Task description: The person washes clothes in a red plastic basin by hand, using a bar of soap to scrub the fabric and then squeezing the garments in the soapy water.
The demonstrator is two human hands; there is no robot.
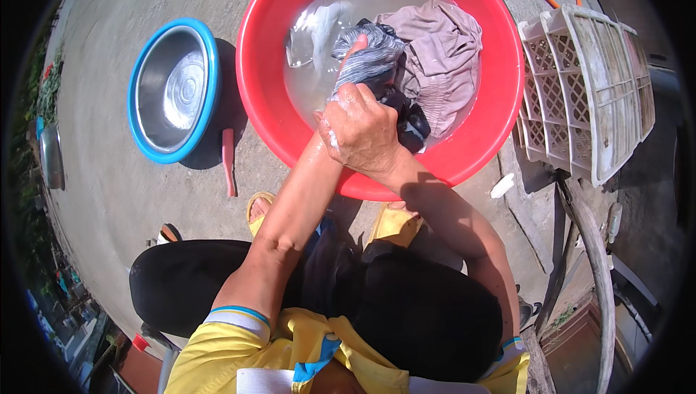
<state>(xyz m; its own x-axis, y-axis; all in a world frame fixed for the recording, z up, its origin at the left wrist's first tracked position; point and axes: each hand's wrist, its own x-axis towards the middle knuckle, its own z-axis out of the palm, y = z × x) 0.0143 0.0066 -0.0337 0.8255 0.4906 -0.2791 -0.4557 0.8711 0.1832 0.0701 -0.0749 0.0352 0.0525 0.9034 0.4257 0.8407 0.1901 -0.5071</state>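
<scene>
A large red plastic basin holds cloudy water and wet laundry in front of me. My left hand reaches into it, its thumb lying on a grey-and-white striped cloth; the other fingers are hidden. My right hand, wet and flecked with foam, crosses over my left wrist. It is curled into a fist at the lower end of the striped cloth, its fingertips out of sight. Dark cloth bunches just right of my hands. A mauve garment with a gathered band spreads along the basin's right side. White cloth lies in the water at left.
On the concrete ground at left stands a blue-rimmed metal bowl, with a pink brush-like tool beside it. At right, a white plastic crate rests on its side near a bent wooden pole. A white piece lies near the basin.
</scene>
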